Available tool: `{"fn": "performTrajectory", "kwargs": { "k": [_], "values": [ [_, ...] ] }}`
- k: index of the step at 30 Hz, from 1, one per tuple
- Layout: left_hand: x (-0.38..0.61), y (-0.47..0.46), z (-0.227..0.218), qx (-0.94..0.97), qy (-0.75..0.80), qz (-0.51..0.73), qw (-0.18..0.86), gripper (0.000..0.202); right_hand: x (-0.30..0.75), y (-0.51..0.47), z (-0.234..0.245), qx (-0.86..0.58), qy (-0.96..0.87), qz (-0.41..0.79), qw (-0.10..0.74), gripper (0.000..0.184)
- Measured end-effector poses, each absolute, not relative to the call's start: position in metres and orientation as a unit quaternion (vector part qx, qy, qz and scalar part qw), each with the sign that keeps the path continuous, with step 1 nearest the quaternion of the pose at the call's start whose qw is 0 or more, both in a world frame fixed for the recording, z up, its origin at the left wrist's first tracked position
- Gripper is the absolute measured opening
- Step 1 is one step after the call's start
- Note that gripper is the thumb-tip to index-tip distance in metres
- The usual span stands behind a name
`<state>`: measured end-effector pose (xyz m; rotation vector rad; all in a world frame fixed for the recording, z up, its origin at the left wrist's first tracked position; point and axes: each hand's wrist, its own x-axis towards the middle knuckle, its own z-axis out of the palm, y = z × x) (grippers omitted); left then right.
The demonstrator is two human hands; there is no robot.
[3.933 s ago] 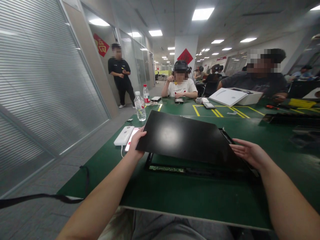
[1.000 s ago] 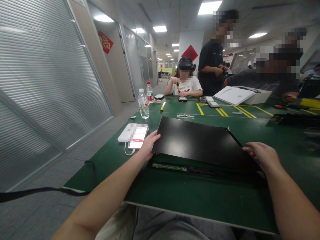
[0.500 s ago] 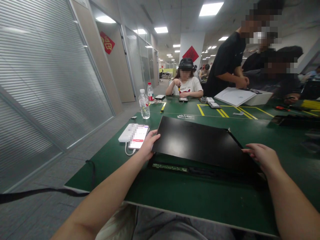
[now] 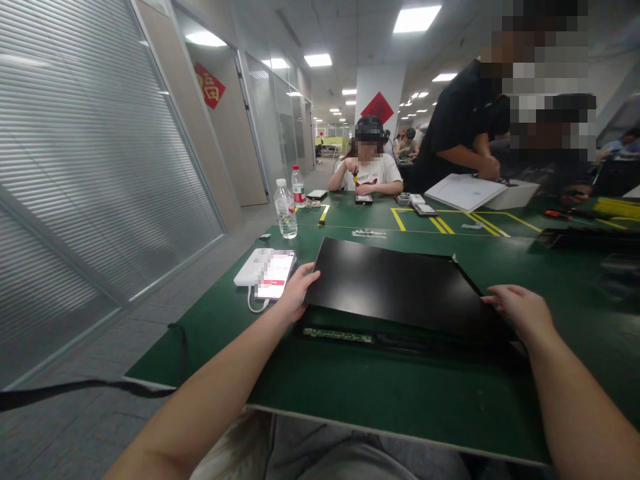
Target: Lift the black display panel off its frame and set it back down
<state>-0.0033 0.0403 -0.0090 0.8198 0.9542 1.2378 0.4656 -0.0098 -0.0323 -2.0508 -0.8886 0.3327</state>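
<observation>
A large flat black panel (image 4: 400, 283) lies low over a black frame (image 4: 415, 345) on the green table (image 4: 350, 387). A green circuit strip (image 4: 337, 334) shows along the frame's near edge. My left hand (image 4: 296, 293) grips the panel's left near corner. My right hand (image 4: 520, 310) holds the panel's right edge, fingers on top of it. The panel's near edge sits slightly above the frame.
A phone with a lit screen (image 4: 274, 273) on a white power bank (image 4: 249, 268) lies left of the panel. Two water bottles (image 4: 285, 210) stand further back. A seated person (image 4: 367, 167) and a standing person (image 4: 457, 130) work beyond, by a white box (image 4: 475, 192).
The panel has come down from a raised tilt to nearly flat on the frame. The standing person walked from the left wall to the white box. The phone screen lit up.
</observation>
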Motion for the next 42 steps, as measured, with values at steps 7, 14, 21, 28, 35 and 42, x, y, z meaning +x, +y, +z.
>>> {"fn": "performTrajectory", "kwargs": {
  "k": [7,14,21,28,35,42],
  "values": [
    [-0.005,0.041,-0.009,0.362,0.419,0.535,0.638,0.038,0.455,-0.014,-0.015,-0.854,-0.361,0.137,0.349,0.025],
    [-0.006,0.042,-0.013,0.376,0.414,0.532,0.636,0.044,0.454,-0.013,-0.015,-0.860,-0.388,0.092,0.318,0.022],
    [-0.004,0.040,-0.013,0.386,0.420,0.535,0.624,0.043,0.459,-0.010,-0.023,-0.863,-0.409,0.055,0.290,0.023],
    [-0.004,0.035,-0.007,0.393,0.423,0.527,0.624,0.045,0.462,-0.009,-0.028,-0.859,-0.431,0.035,0.273,0.027],
    [-0.004,0.036,-0.009,0.391,0.419,0.535,0.620,0.044,0.463,-0.010,-0.029,-0.858,-0.430,0.036,0.279,0.025],
    [-0.006,0.039,-0.010,0.361,0.429,0.539,0.629,0.044,0.461,-0.009,-0.027,-0.861,-0.422,0.051,0.281,0.026]
  ]
}}
